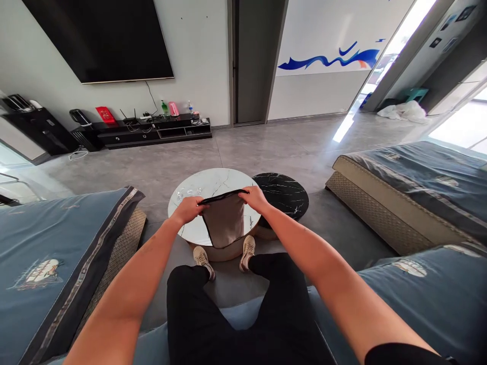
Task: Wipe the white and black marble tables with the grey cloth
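Observation:
I sit on a blue-covered sofa with both arms stretched forward. My left hand (189, 208) and my right hand (255, 197) each pinch one end of the dark top edge of a small grey-brown cloth (224, 221). The cloth hangs down between them, stretched flat, in front of a round white marble table (205, 185). Both hands are closed on the cloth's hem. My legs in black trousers and light shoes show below it.
A round black marble table (286, 192) adjoins the white one on the right. Blue-covered sofas stand at left (45, 253) and right (418, 187). A black TV stand (152, 131) with bottles and a wall television (102, 38) are at the back, beside a doorway (253, 61).

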`<state>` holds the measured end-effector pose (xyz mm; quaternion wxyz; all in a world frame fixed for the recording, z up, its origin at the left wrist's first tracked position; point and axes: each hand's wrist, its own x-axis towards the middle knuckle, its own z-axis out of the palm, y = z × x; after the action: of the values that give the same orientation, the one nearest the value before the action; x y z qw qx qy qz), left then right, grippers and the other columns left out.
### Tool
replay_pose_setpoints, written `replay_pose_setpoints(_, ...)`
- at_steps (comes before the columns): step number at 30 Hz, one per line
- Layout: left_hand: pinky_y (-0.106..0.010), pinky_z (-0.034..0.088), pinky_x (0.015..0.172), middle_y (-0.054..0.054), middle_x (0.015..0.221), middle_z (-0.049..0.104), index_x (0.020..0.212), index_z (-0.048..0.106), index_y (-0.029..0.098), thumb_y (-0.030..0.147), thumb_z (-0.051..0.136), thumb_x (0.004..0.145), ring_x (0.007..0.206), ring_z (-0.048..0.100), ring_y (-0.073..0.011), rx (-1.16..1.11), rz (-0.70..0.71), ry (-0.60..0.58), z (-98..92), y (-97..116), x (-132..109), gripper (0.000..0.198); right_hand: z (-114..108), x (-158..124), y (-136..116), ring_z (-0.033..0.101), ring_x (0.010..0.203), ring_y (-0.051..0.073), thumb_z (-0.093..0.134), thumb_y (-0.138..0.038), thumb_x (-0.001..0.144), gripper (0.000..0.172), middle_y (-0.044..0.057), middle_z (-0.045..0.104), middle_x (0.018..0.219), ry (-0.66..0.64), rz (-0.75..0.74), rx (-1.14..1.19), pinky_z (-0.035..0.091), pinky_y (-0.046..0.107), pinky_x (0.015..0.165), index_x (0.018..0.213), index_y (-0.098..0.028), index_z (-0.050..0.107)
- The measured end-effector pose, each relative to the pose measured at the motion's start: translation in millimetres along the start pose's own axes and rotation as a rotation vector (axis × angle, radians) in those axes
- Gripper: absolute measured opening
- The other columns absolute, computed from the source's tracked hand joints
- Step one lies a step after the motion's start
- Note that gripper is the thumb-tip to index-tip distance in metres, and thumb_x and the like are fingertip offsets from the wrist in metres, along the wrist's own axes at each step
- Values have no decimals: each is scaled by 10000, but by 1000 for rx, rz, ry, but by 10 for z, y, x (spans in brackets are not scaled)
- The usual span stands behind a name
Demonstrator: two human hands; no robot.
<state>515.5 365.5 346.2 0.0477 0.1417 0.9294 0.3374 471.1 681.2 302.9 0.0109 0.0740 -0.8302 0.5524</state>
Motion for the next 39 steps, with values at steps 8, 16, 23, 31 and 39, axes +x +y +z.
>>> replay_pose_setpoints(8, -367, 552, 1011, -77, 1185, 815, 1144, 816, 253, 361, 603, 1044, 1135, 718, -240, 167, 358, 149, 387, -459, 7, 259, 93, -230, 564, 724, 1098, 222, 726, -346, 932, 222, 58, 791, 1131, 63, -322, -31, 549, 331, 1043, 1061, -204, 838)
replay_pose_setpoints(16, -412, 522, 1224, -101, 1319, 793, 1006, 841, 227, 15, 618, 841, 1344, 691, -257, 343, 174, -224, 1964, -1194, -752, 348, 712, -1395, 1873, 777, 1048, 287, 736, -190, 826, 90, 64, 819, 985, -206, -140, -186, 602, 441, 1064, 842, -205, 824)
replay_pose_setpoints(23, -445, 407, 1346, -122, 1546, 694, 1078, 783, 197, 20, 605, 835, 1572, 525, -268, 231, 213, -353, 2206, -1413, -1143, 349, 782, -1716, 2172, 673, 1375, 340, 767, -204, 803, 146, 60, 817, 1177, -331, -130, -183, 449, 543, 1291, 928, -230, 840)
replay_pose_setpoints(31, -543, 308, 1383, -142, 1707, 545, 1071, 755, 199, 99, 619, 792, 1692, 320, -323, 40, 286, -412, 2131, -1475, -986, 327, 646, -1477, 2209, 456, 1609, 309, 707, -335, 942, 204, 93, 633, 1572, -534, -125, -89, 355, 531, 1366, 1049, -204, 821)
replay_pose_setpoints(39, -478, 446, 1270, -62, 1477, 755, 1344, 785, 222, 277, 593, 775, 1465, 607, -338, -436, -50, -531, 2108, -1481, -575, 603, 699, -1118, 2263, 613, 1425, 302, 554, -665, 1050, 642, 107, 677, 1502, -641, 109, 17, 448, 473, 1292, 1475, -211, 713)
